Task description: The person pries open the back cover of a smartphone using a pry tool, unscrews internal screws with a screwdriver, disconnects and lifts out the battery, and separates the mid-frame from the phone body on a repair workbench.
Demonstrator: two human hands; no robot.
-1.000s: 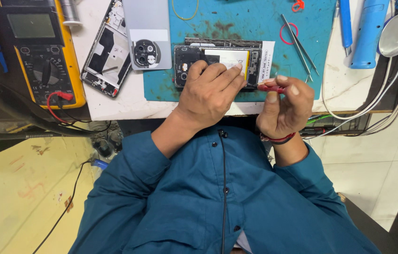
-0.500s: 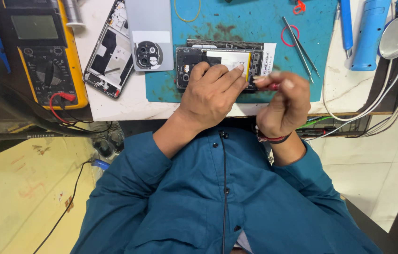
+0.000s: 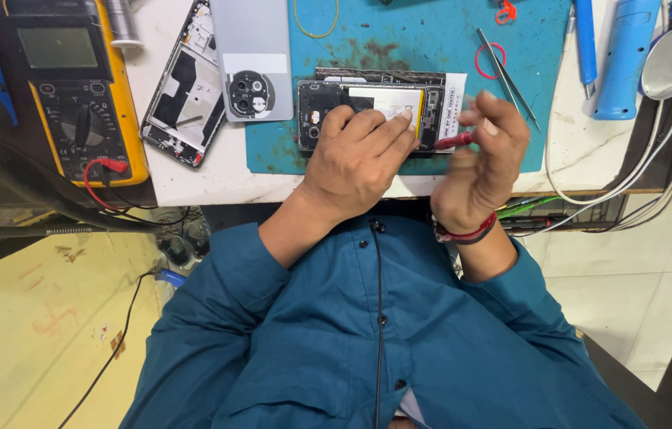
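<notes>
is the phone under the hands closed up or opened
Opened. The phone lies on the blue mat with its back off, battery and black inner parts bare. A separate grey back cover lies beside it.

- A white, marble-like worktop (image 3: 582,159) fills the upper part of the view, its front edge facing the person.
- A teal mat (image 3: 431,40), stained in places, lies on the worktop.
- The floor shows below on both sides: yellowish on the left (image 3: 26,342), pale tiles on the right (image 3: 638,270).
- The light is even and bright.
</notes>
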